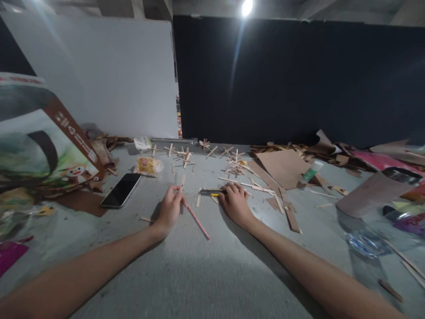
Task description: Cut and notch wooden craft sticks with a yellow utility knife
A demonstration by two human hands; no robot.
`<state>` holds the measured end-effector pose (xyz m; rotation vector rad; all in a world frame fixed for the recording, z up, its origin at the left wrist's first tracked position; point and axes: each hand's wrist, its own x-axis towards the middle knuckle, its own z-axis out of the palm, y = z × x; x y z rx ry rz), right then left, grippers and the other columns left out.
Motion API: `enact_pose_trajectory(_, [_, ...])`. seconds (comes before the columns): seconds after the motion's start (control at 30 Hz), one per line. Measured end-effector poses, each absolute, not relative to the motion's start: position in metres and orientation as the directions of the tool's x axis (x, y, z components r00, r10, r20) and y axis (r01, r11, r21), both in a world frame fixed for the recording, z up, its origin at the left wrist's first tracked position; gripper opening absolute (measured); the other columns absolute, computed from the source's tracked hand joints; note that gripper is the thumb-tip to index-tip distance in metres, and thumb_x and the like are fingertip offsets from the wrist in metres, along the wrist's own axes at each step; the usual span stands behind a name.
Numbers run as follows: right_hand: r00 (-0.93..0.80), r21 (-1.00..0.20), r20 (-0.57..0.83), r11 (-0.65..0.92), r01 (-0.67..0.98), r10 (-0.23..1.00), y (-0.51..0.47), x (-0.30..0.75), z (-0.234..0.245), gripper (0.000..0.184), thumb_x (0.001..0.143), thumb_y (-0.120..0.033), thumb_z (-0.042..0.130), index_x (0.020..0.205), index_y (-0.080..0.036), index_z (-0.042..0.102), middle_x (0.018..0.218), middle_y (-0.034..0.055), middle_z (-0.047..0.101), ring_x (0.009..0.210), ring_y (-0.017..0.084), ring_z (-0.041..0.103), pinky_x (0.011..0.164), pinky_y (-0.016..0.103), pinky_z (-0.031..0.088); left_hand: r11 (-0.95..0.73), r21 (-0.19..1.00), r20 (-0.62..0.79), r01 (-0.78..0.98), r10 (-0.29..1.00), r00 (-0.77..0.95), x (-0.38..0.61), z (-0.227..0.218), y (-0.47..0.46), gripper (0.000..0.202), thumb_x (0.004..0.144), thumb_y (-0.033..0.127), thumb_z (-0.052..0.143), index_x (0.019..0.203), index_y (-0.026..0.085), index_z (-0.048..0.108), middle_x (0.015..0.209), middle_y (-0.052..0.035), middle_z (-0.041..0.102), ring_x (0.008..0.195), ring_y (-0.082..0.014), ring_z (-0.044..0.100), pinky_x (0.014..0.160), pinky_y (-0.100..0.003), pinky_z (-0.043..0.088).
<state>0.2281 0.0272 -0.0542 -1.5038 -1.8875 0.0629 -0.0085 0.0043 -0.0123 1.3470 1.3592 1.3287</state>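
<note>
My left hand rests on the grey table, its fingers curled around the top of a pink pencil that slants down to the right; a wooden stick lies just past its fingertips. My right hand lies knuckles up with its fingers closed over the end of a yellow and black utility knife. A short wooden stick lies between the two hands.
A black phone lies to the left beside a printed carton. Glued stick crosses and loose sticks are scattered behind. Cardboard pieces, a glue tube and clutter fill the right.
</note>
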Motion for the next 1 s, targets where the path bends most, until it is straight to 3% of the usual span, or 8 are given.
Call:
enact_pose_trajectory(0.1, [-0.059,-0.486,0.492,0.33,0.809,0.869,0.027,0.229,-0.055,0.016,0.099,-0.029,0.057,0.104,-0.02,0.069,0.131,0.0181,0.07,0.13,0.04,0.05,0.106,0.059,0.035,-0.122,0.986,0.138,0.111,0.98,-0.147,-0.008,-0.012,0.004,0.022,0.092,0.046,0.057,0.093,0.025,0.051,0.056,0.0055,0.059,0.056,-0.0177,0.059,0.056,-0.026,0.04])
enact_pose_trajectory(0.27, [-0.052,-0.571,0.494,0.369,0.733,0.868,0.024,0.23,-0.05,0.017,0.098,-0.026,0.053,0.111,-0.02,0.061,0.108,0.0135,0.074,0.104,0.032,0.064,0.097,0.051,0.044,-0.11,0.992,0.118,0.062,0.982,-0.146,-0.007,-0.01,0.002,0.026,0.088,0.049,0.062,0.09,0.025,0.053,0.054,0.0061,0.059,0.052,-0.0168,0.056,0.053,-0.026,0.036])
enact_pose_trajectory(0.47, [-0.145,-0.619,0.482,0.453,0.642,0.864,0.012,0.227,-0.039,0.016,0.099,-0.036,0.053,0.107,-0.022,0.058,0.096,0.0081,0.073,0.082,0.025,0.068,0.073,0.035,0.052,-0.125,0.991,0.132,0.052,0.975,-0.179,-0.007,-0.008,0.001,0.029,0.083,0.05,0.065,0.089,0.023,0.057,0.052,0.0051,0.059,0.054,-0.0185,0.058,0.055,-0.027,0.038])
enact_pose_trajectory(0.67, [-0.301,-0.621,0.472,0.555,0.554,0.829,0.001,0.224,-0.033,0.03,0.104,-0.032,0.051,0.132,-0.022,0.056,0.109,0.0111,0.075,0.091,0.025,0.073,0.082,0.036,0.056,-0.112,0.993,0.119,0.049,0.977,-0.175,-0.01,-0.012,0.003,0.029,0.081,0.049,0.064,0.092,0.023,0.056,0.053,0.0053,0.06,0.053,-0.0182,0.057,0.055,-0.028,0.038])
enact_pose_trajectory(0.77, [-0.317,-0.585,0.527,0.607,0.537,0.788,0.002,0.225,-0.03,0.024,0.104,-0.028,0.051,0.125,-0.023,0.061,0.112,0.0114,0.072,0.1,0.026,0.071,0.088,0.036,0.056,-0.115,0.992,0.123,0.058,0.98,-0.159,-0.01,-0.012,0.003,0.029,0.081,0.049,0.064,0.093,0.023,0.055,0.052,0.0054,0.06,0.056,-0.0195,0.06,0.057,-0.029,0.04])
enact_pose_trajectory(0.9, [-0.296,-0.58,0.553,0.615,0.534,0.779,0.003,0.226,-0.03,0.016,0.101,-0.022,0.051,0.114,-0.024,0.06,0.108,0.0093,0.068,0.094,0.024,0.069,0.083,0.034,0.057,-0.093,0.994,0.1,0.054,0.982,-0.161,-0.008,-0.011,0.002,0.03,0.08,0.049,0.064,0.094,0.024,0.055,0.051,0.0063,0.059,0.054,-0.0196,0.06,0.058,-0.029,0.042])
enact_pose_trajectory(1.0, [-0.293,-0.582,0.543,0.604,0.545,0.787,0.003,0.226,-0.033,0.018,0.101,-0.022,0.05,0.118,-0.024,0.058,0.107,0.0084,0.067,0.092,0.024,0.068,0.081,0.035,0.057,-0.093,0.995,0.099,0.047,0.983,-0.152,-0.007,-0.011,0.001,0.032,0.079,0.049,0.065,0.095,0.023,0.056,0.05,0.0066,0.058,0.055,-0.0195,0.06,0.059,-0.029,0.044])
